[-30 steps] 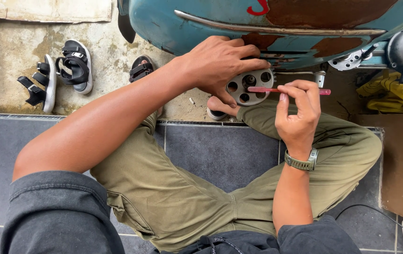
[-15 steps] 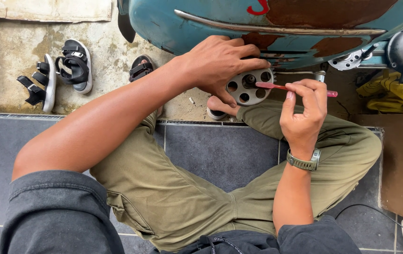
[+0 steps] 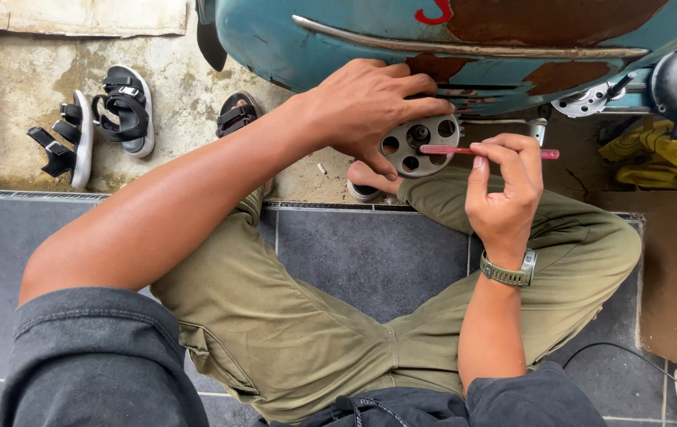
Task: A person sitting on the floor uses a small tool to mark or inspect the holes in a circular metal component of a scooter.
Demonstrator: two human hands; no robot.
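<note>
our left hand point(image 3: 370, 107) is closed over a round grey metal disc point(image 3: 419, 144) pierced with a ring of holes, thumb under its lower edge and fingers curled over the top, so the disc sits just beyond our fingertips and tight against the blue, rust-patched vehicle body point(image 3: 291, 39) above it; our right hand point(image 3: 504, 194) pinches a thin pink brush handle point(image 3: 512, 150) between thumb and forefingers, its far end lying across the disc's face. we judge the disc stiff and fairly heavy for its size, probably greasy, so the rim is the sure place to grip; the brush is light and slightly springy, best held near its middle. left of our left hand lie black sandals point(image 3: 97, 122); right of our right hand a yellow cloth point(image 3: 675, 154); beneath both, our crossed legs in olive trousers point(image 3: 291, 332)
</note>
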